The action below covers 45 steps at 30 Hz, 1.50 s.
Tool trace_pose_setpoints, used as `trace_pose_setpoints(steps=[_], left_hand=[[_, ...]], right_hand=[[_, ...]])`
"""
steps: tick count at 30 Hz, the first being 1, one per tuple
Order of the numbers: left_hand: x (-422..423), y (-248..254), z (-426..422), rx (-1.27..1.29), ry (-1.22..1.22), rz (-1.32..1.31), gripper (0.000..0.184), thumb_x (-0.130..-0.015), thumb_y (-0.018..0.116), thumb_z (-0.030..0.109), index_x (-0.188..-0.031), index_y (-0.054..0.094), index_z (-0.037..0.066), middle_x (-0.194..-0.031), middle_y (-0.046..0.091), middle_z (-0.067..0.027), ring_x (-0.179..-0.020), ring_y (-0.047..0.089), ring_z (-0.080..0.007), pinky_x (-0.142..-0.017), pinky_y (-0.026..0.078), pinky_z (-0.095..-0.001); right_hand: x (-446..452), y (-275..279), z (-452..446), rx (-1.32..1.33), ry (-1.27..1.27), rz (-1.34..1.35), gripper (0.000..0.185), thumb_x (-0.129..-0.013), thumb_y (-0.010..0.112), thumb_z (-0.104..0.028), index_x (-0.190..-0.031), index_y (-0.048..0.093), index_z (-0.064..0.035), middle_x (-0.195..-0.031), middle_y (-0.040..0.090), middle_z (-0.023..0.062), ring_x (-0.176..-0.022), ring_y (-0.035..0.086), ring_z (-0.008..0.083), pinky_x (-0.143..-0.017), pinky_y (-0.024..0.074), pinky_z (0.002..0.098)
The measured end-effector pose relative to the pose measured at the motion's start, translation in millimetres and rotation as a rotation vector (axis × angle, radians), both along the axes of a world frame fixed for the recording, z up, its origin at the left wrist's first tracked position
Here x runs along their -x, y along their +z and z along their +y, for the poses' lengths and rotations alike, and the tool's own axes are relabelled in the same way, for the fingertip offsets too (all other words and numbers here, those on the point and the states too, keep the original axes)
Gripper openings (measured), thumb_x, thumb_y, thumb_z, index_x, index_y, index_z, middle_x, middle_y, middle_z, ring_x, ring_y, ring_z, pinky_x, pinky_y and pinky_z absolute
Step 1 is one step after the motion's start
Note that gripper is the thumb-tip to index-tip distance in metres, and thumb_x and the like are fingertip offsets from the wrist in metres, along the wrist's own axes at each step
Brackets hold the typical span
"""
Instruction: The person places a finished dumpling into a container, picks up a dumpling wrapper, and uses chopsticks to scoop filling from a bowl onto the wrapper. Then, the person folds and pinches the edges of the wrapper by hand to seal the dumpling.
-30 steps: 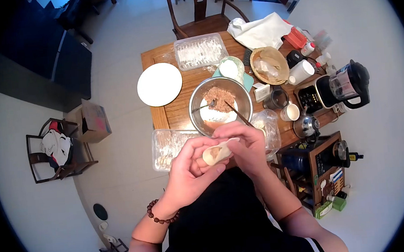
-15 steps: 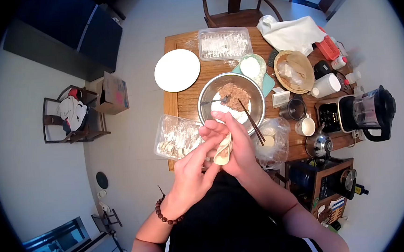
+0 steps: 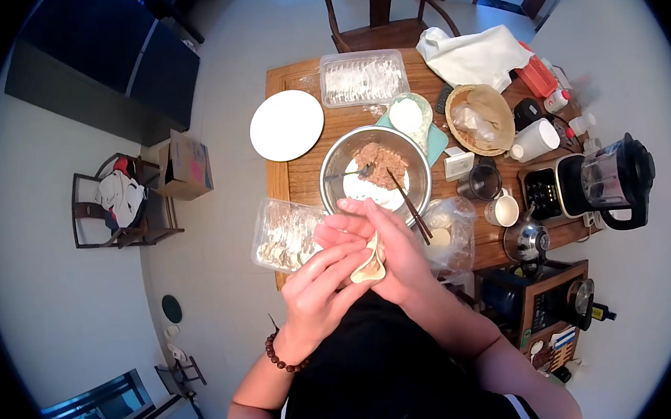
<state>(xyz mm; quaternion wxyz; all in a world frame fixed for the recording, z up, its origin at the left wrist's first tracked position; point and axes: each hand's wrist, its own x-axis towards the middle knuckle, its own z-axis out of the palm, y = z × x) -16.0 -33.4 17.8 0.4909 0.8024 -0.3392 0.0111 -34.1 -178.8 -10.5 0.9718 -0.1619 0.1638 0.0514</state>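
A folded dough wrapper (image 3: 369, 269) is held between my two hands, just below the steel bowl. My left hand (image 3: 321, 288), with a beaded bracelet on its wrist, has its thumb and fingers on the wrapper's left side. From the right, my right hand (image 3: 401, 259) cups and presses it; its fingertips are partly overlapped. Pinkish minced filling (image 3: 380, 165) lies in the steel bowl (image 3: 326, 180) with a spoon and dark chopsticks (image 3: 413, 210). Left of my hands is a floured plastic tray (image 3: 283, 233), partly hidden. Round wrappers (image 3: 439, 238) lie in a plastic bag at the right.
A white plate (image 3: 287, 126) and another floured tray (image 3: 364, 78) are at the far side. Rightward stand a basket (image 3: 461, 134), a glass cup (image 3: 481, 181), a paper cup (image 3: 502, 211), a kettle (image 3: 526, 240) and a blender (image 3: 620, 178). A chair (image 3: 382, 35) stands behind the table.
The camera view has shifted, moving the table rightward overall. The wrapper went from an open fold showing filling to a more closed, upright fold, and my right hand turned beside it.
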Motion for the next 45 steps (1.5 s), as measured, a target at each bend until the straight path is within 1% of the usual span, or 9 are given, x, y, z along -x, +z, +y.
trace_pose_setpoints(steps=[2,8,10,13,20,26,35,40,45], left_hand=[[-2.9,-6.6,1.0,0.030,0.018,-0.088,0.033,-0.075,0.086,0.005,-0.106,0.076,-0.001,-0.109,0.074,-0.0128,-0.095,0.074,-0.0243,-0.081,0.062,-0.0335],[-6.5,-20.9,2.7,0.073,0.042,-0.082,0.032,-0.073,0.088,0.007,-0.103,0.079,0.001,-0.108,0.075,-0.0125,-0.091,0.074,-0.0221,-0.077,0.062,-0.0325],[-7.0,-26.4,-1.6,0.111,0.042,-0.078,0.031,-0.073,0.088,0.006,-0.103,0.080,0.001,-0.108,0.075,-0.0127,-0.090,0.075,-0.0216,-0.076,0.061,-0.0316],[-5.7,-29.9,-4.9,0.164,0.062,-0.052,0.028,-0.074,0.088,0.004,-0.101,0.080,0.001,-0.108,0.075,-0.0136,-0.088,0.074,-0.0209,-0.075,0.061,-0.0301],[-2.3,-27.3,-7.1,0.256,0.123,0.053,0.019,-0.078,0.084,-0.002,-0.096,0.079,-0.001,-0.104,0.075,-0.0152,-0.086,0.074,-0.0207,-0.071,0.059,-0.0291],[-3.0,-28.0,-5.9,0.306,0.091,0.123,0.017,-0.081,0.082,-0.004,-0.097,0.076,-0.004,-0.098,0.076,-0.0154,-0.083,0.073,-0.0174,-0.066,0.056,-0.0257],[-14.3,-25.0,-14.4,0.225,0.068,0.075,0.041,-0.072,0.091,0.005,-0.110,0.076,-0.001,-0.112,0.074,-0.0130,-0.091,0.071,-0.0154,-0.063,0.053,-0.0236],[-13.3,-20.6,-15.9,0.188,0.082,0.135,0.037,-0.075,0.089,0.004,-0.109,0.076,0.000,-0.113,0.074,-0.0119,-0.087,0.070,-0.0120,-0.060,0.050,-0.0218],[-12.7,-24.9,-21.1,0.212,0.103,0.139,0.026,-0.079,0.086,0.002,-0.104,0.076,0.001,-0.111,0.074,-0.0116,-0.084,0.068,-0.0109,-0.058,0.048,-0.0216]], right_hand=[[-2.6,0.0,2.9,0.015,0.015,-0.033,0.038,-0.112,0.043,-0.030,-0.129,0.057,0.0004,-0.117,0.070,0.0215,-0.115,0.068,0.0381,-0.104,0.0544,0.0521],[-4.6,-2.9,8.6,0.101,-0.008,-0.012,0.038,-0.112,0.041,-0.029,-0.131,0.055,0.0015,-0.119,0.069,0.0233,-0.116,0.067,0.0392,-0.103,0.0548,0.0513],[-3.8,-3.7,7.9,0.113,-0.046,-0.010,0.037,-0.113,0.042,-0.026,-0.129,0.056,0.0041,-0.118,0.067,0.0256,-0.117,0.067,0.0384,-0.101,0.0567,0.0477],[-3.2,-3.0,8.2,0.195,-0.077,-0.026,0.037,-0.113,0.041,-0.026,-0.128,0.056,0.0039,-0.117,0.068,0.0248,-0.116,0.067,0.0374,-0.100,0.0571,0.0467],[-6.0,-0.4,12.2,0.156,-0.085,-0.039,0.036,-0.113,0.040,-0.026,-0.127,0.055,0.0045,-0.116,0.068,0.0241,-0.116,0.067,0.0364,-0.100,0.0573,0.0456],[-5.8,2.3,13.9,0.189,-0.115,-0.016,0.035,-0.112,0.043,-0.029,-0.125,0.057,0.0005,-0.115,0.070,0.0216,-0.114,0.069,0.0361,-0.099,0.0576,0.0470],[-9.6,-1.1,10.5,0.211,-0.206,-0.013,0.037,-0.112,0.044,-0.030,-0.132,0.053,-0.0003,-0.120,0.069,0.0228,-0.126,0.062,0.0371,-0.102,0.0552,0.0458],[-7.5,-3.7,10.1,0.343,-0.230,-0.159,0.039,-0.113,0.040,-0.030,-0.134,0.050,0.0015,-0.126,0.066,0.0275,-0.129,0.059,0.0414,-0.105,0.0528,0.0464],[-5.4,-5.4,12.3,0.359,-0.267,-0.196,0.038,-0.114,0.035,-0.023,-0.132,0.050,0.0069,-0.127,0.065,0.0316,-0.125,0.063,0.0383,-0.105,0.0523,0.0438]])
